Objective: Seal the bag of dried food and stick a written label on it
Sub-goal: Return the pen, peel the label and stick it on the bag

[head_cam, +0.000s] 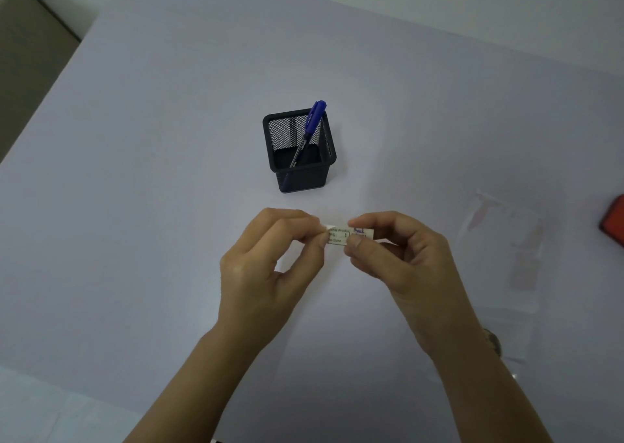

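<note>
A small white label with printed lines and blue handwriting is held over the table's middle. My left hand pinches its left end between thumb and forefinger. My right hand pinches its right part the same way. A clear plastic bag lies flat on the table to the right of my right hand; it is faint and its contents are hard to make out. A blue marker with its cap on stands slanted in a black mesh pen holder behind my hands.
The white table fills the view; its left edge runs diagonally at the upper left with floor beyond. A red object is cut off by the right edge of the view.
</note>
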`<state>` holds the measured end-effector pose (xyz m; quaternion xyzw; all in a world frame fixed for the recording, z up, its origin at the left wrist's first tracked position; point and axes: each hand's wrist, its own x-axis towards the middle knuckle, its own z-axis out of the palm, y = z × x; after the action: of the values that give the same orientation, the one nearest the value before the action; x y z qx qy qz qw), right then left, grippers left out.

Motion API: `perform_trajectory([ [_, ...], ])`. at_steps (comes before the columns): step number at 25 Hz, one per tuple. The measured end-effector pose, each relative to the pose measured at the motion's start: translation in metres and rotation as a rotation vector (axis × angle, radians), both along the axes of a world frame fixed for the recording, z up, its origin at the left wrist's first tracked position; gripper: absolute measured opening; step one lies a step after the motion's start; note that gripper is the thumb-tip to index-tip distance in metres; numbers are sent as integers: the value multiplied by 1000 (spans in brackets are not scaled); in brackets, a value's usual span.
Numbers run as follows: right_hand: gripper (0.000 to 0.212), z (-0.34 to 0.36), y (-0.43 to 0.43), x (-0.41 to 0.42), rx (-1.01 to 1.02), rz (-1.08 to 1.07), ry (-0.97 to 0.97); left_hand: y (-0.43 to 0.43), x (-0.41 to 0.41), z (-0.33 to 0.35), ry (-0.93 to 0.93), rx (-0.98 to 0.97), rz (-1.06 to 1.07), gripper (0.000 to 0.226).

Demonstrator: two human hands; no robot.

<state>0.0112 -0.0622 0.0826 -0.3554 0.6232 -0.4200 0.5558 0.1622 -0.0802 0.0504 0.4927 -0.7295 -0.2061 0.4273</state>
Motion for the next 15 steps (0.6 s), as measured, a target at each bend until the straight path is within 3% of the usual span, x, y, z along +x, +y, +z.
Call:
perform_trajectory([
  [5,13,-4,0,-3,40,34,-12,-4,9,-6,-127,-153,-113,18],
  [10,18,-4,2,-2,-180,107,165,-6,4,-2,-58,-38,-44,15],
  [15,18,-11,0,-1,-326,1,352,-6,-5,-4,-79,-38,-25,18],
])
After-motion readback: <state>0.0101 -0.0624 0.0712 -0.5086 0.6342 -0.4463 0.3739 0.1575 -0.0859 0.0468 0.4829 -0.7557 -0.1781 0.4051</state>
